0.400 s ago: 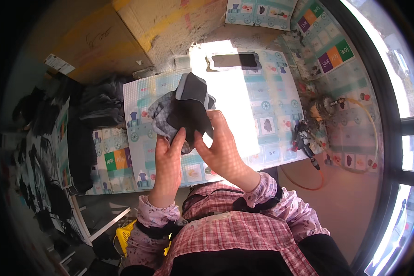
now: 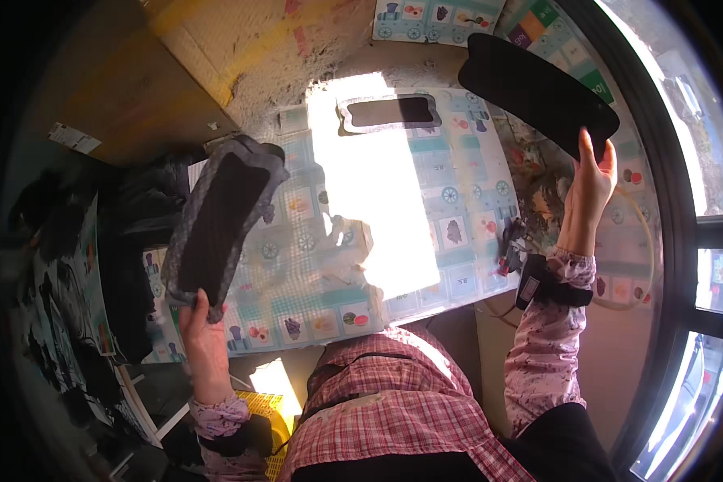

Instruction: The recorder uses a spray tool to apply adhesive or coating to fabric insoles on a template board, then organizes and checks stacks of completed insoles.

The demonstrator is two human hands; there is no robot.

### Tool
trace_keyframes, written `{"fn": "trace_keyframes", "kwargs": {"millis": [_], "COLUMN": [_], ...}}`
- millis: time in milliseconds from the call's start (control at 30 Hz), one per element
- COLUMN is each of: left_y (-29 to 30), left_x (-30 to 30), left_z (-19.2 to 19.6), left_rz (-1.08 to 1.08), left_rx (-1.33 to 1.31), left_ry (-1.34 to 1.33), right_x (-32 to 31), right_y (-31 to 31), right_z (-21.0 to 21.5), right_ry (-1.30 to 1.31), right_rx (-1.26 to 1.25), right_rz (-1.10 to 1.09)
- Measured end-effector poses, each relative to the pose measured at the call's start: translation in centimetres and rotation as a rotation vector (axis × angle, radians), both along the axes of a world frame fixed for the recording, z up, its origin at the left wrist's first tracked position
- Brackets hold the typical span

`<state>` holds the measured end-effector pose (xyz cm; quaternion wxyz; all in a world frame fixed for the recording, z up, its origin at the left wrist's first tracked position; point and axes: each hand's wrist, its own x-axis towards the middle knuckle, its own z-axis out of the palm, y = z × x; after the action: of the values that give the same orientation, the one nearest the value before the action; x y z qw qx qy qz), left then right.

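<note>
The head view looks from the left of two fisheye cameras worn on the person's head, near and above the close edge of the tabletop (image 2: 410,201). It faces down and forward, taking in the apron (image 2: 377,426) on the tabletop's near side, cardboard (image 2: 225,48) beyond it and a lens-bent window frame (image 2: 681,265) to its right.

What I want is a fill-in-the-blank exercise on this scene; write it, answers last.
1. The person's right grip holds a long, flat panel that is plain ____ in colour.
2. The left grip holds a long black piece with a mottled ____ border.
3. A long, dark shape with a wavy pale border lies toward the ____ edge of the white-and-turquoise patterned table top, as the person sees it.
4. The yellow plastic basket is nearer the person's ____ grip.

Missing words: black; grey; far; left.
</note>
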<state>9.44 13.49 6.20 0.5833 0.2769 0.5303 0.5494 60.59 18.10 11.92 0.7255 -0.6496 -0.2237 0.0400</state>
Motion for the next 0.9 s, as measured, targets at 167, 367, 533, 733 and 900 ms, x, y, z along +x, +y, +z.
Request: {"fn": "trace_keyframes", "kwargs": {"millis": [167, 367, 533, 733, 900], "left_y": [1.5, 2.8, 3.4, 3.5, 3.4], "left_x": [-1.8, 0.5, 1.5, 1.4, 0.9], "left_z": [0.0, 0.0, 0.1, -0.5, -0.6], "left_rz": [0.293, 0.169, 0.241, 0.263, 0.281], "left_rx": [-0.066, -0.036, -0.133, -0.156, -0.158], "left_ry": [0.023, -0.021, 0.029, 0.029, 0.024], "right_x": [-4.1, -11.8, -14.2, -16.3, -13.8], "right_y": [1.8, 6.5, 8.2, 8.8, 9.1], "right_z": [-3.2, -14.0, -18.0, -18.6, -12.6], "right_ry": [-0.689, -1.019, -1.005, -0.872, -0.681], "right_rx": [-0.268, -0.393, -0.334, -0.534, -0.243], "right_rz": [0.228, 0.588, 0.67, 0.709, 0.344]}}
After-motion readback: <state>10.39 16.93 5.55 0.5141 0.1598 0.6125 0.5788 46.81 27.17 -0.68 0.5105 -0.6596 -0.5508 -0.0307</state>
